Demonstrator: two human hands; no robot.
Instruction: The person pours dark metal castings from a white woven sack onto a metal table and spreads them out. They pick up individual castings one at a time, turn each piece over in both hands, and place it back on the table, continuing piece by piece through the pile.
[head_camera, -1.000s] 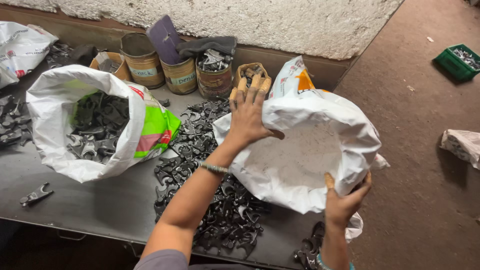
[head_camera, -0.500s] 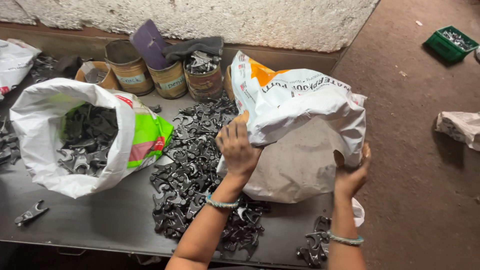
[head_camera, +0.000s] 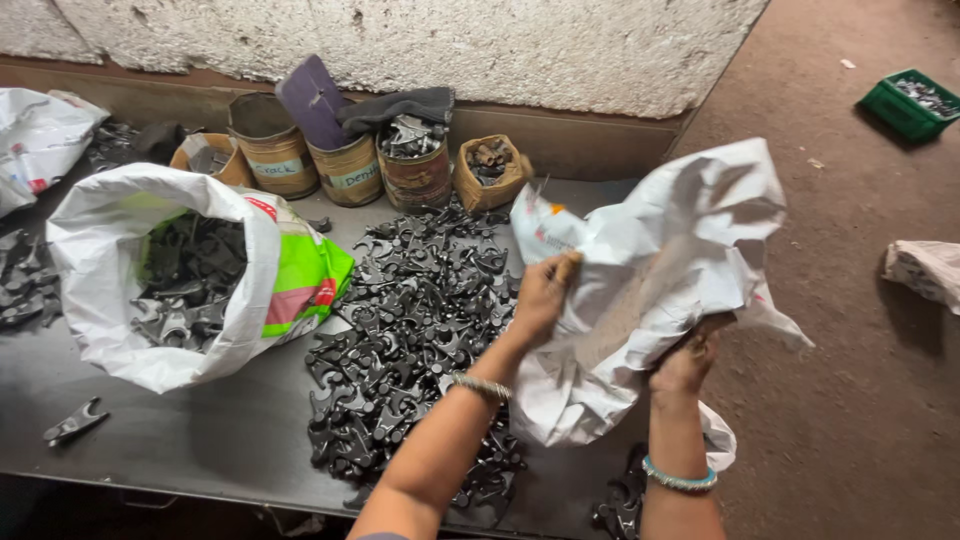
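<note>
My left hand (head_camera: 543, 295) grips the left edge of a crumpled white plastic sack (head_camera: 670, 270), and my right hand (head_camera: 688, 362) grips its lower part. The sack is lifted above the right end of a dark metal table (head_camera: 200, 440). Just left of my left hand lies a big pile of dark metal parts (head_camera: 410, 330) spread over the table. Further left stands an open white and green sack (head_camera: 255, 290) filled with the same dark parts. I cannot see inside the sack I hold.
Several rusty tins (head_camera: 345, 165) and a small woven bag (head_camera: 490, 170) stand along the rough wall at the back. A lone metal part (head_camera: 75, 422) lies at the table's front left. A green crate (head_camera: 910, 105) and another white sack (head_camera: 925, 270) are on the brown floor to the right.
The white sack has been pulled right and bunched up. My left hand moved from flat on the sack to gripping its edge. The tins behind it are now uncovered.
</note>
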